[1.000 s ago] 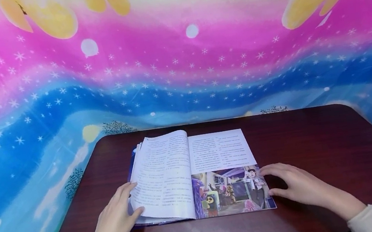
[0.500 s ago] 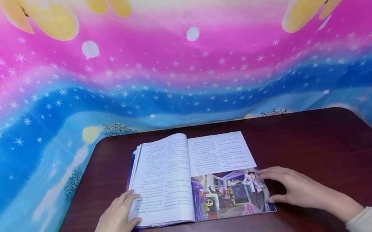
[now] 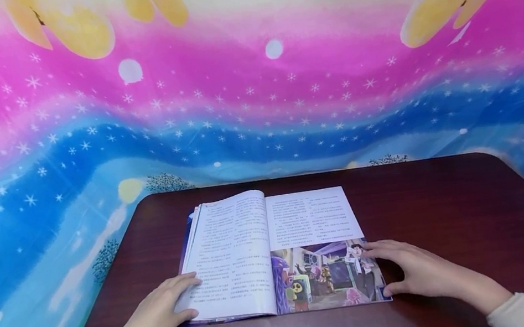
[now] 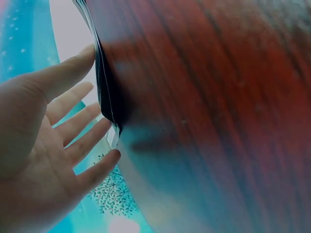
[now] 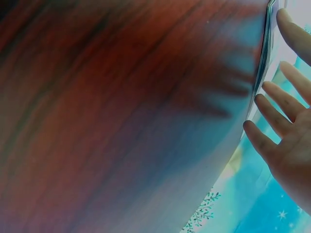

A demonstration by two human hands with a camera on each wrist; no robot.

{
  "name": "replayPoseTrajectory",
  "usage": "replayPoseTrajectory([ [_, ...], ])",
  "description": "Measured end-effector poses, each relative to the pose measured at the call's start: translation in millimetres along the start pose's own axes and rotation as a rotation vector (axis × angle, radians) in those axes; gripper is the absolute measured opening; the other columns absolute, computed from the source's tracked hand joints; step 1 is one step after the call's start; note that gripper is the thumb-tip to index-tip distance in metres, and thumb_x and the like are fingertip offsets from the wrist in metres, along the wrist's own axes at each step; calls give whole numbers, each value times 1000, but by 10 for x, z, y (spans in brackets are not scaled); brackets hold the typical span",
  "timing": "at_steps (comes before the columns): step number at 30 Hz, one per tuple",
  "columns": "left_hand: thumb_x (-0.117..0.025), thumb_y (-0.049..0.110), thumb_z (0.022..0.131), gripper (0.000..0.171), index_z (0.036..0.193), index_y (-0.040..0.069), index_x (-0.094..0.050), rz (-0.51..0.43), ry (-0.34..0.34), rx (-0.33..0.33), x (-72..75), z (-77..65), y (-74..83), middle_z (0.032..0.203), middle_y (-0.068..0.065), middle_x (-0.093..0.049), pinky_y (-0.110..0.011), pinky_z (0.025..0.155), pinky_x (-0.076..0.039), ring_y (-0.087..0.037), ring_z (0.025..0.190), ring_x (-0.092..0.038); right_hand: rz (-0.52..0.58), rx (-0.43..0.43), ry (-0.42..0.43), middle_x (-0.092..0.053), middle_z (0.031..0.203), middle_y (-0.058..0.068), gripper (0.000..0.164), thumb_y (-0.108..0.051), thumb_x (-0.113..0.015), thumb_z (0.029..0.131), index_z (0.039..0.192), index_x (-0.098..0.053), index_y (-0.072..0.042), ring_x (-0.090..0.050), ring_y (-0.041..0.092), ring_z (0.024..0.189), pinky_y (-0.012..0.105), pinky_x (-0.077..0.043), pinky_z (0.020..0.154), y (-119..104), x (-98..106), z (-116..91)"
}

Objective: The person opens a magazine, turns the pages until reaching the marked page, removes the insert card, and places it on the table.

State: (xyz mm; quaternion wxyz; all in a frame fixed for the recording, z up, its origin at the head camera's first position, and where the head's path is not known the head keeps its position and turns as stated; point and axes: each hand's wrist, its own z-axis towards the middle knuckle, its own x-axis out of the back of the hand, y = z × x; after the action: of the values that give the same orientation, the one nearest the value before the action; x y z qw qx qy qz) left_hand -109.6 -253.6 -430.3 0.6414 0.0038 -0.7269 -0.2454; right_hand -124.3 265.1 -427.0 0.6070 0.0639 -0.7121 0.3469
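An open magazine (image 3: 227, 258) lies on the table, printed text on its left page and text above a coloured cartoon picture on its right page. The left page bulges up near the spine. My left hand (image 3: 154, 310) rests at the magazine's left edge, fingertips and thumb on the page's lower margin. In the left wrist view the fingers of that hand (image 4: 63, 136) are spread and fairly straight beside the page edges. At the right edge, my right hand (image 3: 430, 268) touches the picture's border with relaxed fingers. The right wrist view shows this hand (image 5: 291, 121) with its fingers apart along the magazine's side.
The dark reddish-brown wooden table (image 3: 449, 204) has rounded back corners. Behind and beside it hangs a cloth backdrop (image 3: 251, 87) in pink and blue with snowflakes. Light sleeves cover both wrists.
The left page has settled lower and flatter. My left hand has slid slightly toward me and left along its edge. The right hand has barely shifted.
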Motion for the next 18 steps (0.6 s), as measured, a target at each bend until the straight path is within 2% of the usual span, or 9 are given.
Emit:
replayPoseTrajectory([
  [5, -82, 25, 81, 50, 127, 14, -66, 0, -14, 17, 0, -10, 0, 140, -7, -56, -55, 98, -44, -33, 129, -50, -4, -22, -6, -49, 148, 5, 67, -29, -87, 75, 136, -61, -20, -45, 34, 133, 57, -43, 99, -8, -37, 5],
  [12, -83, 25, 80, 50, 126, 14, -67, 37, -13, 33, 4, -3, 33, 140, -6, -57, -54, 97, -46, -31, 128, -52, -32, 28, 38, -53, 144, 7, 62, -28, -87, 75, 131, -64, -19, -50, 35, 129, 57, -45, 96, -4, -38, 27],
  [18, -83, 24, 81, 50, 126, 13, -67, 48, -24, 24, 27, -5, 52, 141, -7, -56, -54, 97, -46, -32, 128, -52, -31, 25, 38, -56, 139, 7, 59, -27, -87, 76, 129, -64, -19, -53, 35, 126, 56, -46, 95, -16, -8, 62],
])
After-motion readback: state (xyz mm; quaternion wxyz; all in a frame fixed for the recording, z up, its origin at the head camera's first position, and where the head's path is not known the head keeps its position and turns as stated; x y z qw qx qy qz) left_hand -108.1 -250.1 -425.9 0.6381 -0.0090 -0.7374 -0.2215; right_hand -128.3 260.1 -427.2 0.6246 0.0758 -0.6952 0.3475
